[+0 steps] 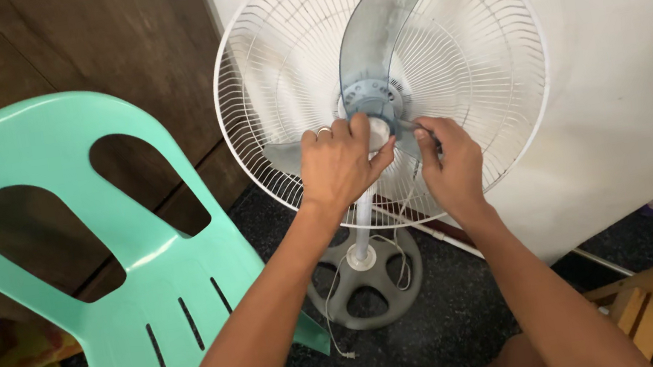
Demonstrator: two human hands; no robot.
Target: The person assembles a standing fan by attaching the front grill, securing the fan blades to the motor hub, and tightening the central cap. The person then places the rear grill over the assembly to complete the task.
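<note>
At the fan hub (371, 103), both hands (338, 164) grip.

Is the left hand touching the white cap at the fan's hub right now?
Touching. The head view shows the left hand with thumb and fingers wrapped around the white cap at the blade hub, no gap visible between them.

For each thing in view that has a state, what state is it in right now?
Fan: upright on its stand, front guard off, blades exposed.
Blade: dusty, mounted on the hub.
Hub cap: on the hub, gripped by the left hand.
Right hand: pinching a lower blade.
Power cord: plug lying loose on the floor.
Green chair: upright, unoccupied.
</note>
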